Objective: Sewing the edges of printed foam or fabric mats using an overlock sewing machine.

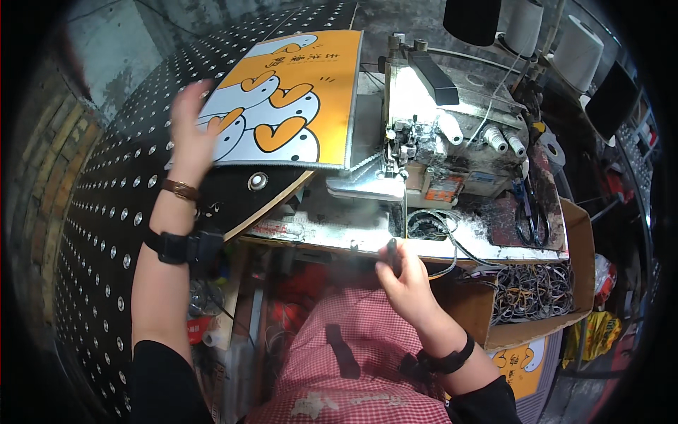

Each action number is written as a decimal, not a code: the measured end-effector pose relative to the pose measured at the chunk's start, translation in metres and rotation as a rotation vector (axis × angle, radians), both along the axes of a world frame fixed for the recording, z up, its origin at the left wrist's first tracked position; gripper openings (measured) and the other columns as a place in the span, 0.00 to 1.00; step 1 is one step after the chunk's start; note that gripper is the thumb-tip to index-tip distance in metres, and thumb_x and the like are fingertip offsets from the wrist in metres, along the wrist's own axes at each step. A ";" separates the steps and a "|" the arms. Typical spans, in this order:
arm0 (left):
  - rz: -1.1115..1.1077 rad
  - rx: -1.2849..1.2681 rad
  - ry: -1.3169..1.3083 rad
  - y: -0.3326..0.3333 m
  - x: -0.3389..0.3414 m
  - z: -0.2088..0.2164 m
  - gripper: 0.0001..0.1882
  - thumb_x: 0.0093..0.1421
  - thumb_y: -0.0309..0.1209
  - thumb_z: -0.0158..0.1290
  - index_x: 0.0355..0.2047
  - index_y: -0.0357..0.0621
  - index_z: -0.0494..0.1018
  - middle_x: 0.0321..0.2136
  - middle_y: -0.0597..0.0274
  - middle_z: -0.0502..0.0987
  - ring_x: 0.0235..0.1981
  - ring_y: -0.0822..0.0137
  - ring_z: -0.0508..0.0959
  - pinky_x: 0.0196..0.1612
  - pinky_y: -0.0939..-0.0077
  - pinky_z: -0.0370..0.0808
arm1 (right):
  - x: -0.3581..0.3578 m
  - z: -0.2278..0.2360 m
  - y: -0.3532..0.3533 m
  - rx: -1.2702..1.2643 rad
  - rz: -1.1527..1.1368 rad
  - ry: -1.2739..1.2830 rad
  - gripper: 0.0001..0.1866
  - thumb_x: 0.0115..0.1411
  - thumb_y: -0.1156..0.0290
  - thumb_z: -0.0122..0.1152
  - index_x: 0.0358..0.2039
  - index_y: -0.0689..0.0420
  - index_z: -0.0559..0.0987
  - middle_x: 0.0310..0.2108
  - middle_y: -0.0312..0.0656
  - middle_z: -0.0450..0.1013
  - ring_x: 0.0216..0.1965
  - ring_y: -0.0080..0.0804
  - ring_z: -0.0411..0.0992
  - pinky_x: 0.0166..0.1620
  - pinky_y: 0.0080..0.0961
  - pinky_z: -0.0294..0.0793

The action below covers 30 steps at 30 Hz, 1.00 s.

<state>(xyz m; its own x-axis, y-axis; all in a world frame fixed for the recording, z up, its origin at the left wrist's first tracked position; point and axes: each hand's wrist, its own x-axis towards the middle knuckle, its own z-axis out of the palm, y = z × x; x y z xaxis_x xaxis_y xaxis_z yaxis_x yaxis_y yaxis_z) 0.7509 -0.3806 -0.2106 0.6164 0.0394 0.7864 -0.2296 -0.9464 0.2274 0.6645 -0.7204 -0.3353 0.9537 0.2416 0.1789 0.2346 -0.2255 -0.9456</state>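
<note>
We face a sewing machine (484,116), a carton (583,261) rightward. Our right hand (409,284) clasps a dark tool (393,249); our left hand (191,138) spreads, ungripping, at the dark-lettered orange mat (296,102)

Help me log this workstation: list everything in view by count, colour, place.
sewing machine: one, grey, right of centre
printed mat: one, orange and white, left of the machine
bench: one, white, under the machine
thread cones: at least six, white and black, about the machine
scissors: one pair, dark, bench's right end
studded table: one, black, left
cardboard box: one, brown, lower right
cord scraps: many, grey, in the box
second mat: one, orange, lower right
bag: one, yellow, far right
apron: one, red-and-white check, lower centre
wrist straps: two, black, one per wrist
left hand: one, bare, at the mat's left edge
right hand: one, bare, holding a small dark object, before the bench
</note>
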 end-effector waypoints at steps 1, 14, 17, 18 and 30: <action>-0.299 -0.260 0.356 -0.030 -0.002 -0.004 0.26 0.51 0.20 0.47 0.52 0.45 0.62 0.49 0.54 0.66 0.50 0.60 0.66 0.50 0.70 0.64 | 0.006 0.003 0.003 -0.028 0.027 -0.123 0.08 0.54 0.79 0.51 0.36 0.59 0.69 0.28 0.33 0.67 0.28 0.18 0.65 0.33 0.16 0.67; -0.959 -0.397 0.818 -0.116 0.024 0.007 0.07 0.44 0.15 0.47 0.24 0.40 0.67 0.28 0.66 0.68 0.34 0.74 0.68 0.35 0.82 0.67 | 0.069 0.066 0.045 0.672 0.223 0.773 0.24 0.58 0.44 0.39 0.22 0.51 0.70 0.13 0.25 0.57 0.12 0.15 0.49 0.17 0.14 0.47; -0.995 -0.523 0.841 -0.110 0.022 0.002 0.07 0.46 0.17 0.50 0.27 0.39 0.70 0.32 0.65 0.68 0.36 0.76 0.68 0.38 0.83 0.68 | 0.072 0.071 0.056 0.667 0.239 0.863 0.24 0.59 0.44 0.36 0.19 0.49 0.67 0.11 0.25 0.55 0.12 0.16 0.49 0.16 0.15 0.46; -0.985 -0.537 0.833 -0.108 0.023 0.000 0.06 0.46 0.17 0.51 0.27 0.38 0.70 0.32 0.64 0.68 0.35 0.75 0.69 0.37 0.82 0.68 | 0.073 0.068 0.057 0.699 0.268 0.874 0.23 0.59 0.45 0.36 0.18 0.49 0.67 0.10 0.25 0.55 0.12 0.16 0.49 0.16 0.15 0.47; -0.930 -0.535 0.794 -0.111 0.026 -0.007 0.04 0.45 0.18 0.55 0.23 0.35 0.72 0.32 0.63 0.70 0.33 0.75 0.71 0.37 0.83 0.69 | 0.078 0.063 0.056 0.824 0.330 0.920 0.23 0.60 0.47 0.34 0.19 0.49 0.66 0.11 0.24 0.56 0.12 0.14 0.50 0.15 0.13 0.49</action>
<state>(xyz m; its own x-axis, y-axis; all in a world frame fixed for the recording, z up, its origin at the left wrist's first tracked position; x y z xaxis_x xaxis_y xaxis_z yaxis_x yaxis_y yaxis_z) 0.7772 -0.4915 -0.2177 0.8629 -0.4532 0.2238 -0.3698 -0.2641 0.8908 0.7427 -0.6645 -0.2722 0.7218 0.6222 -0.3031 -0.6450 0.4461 -0.6204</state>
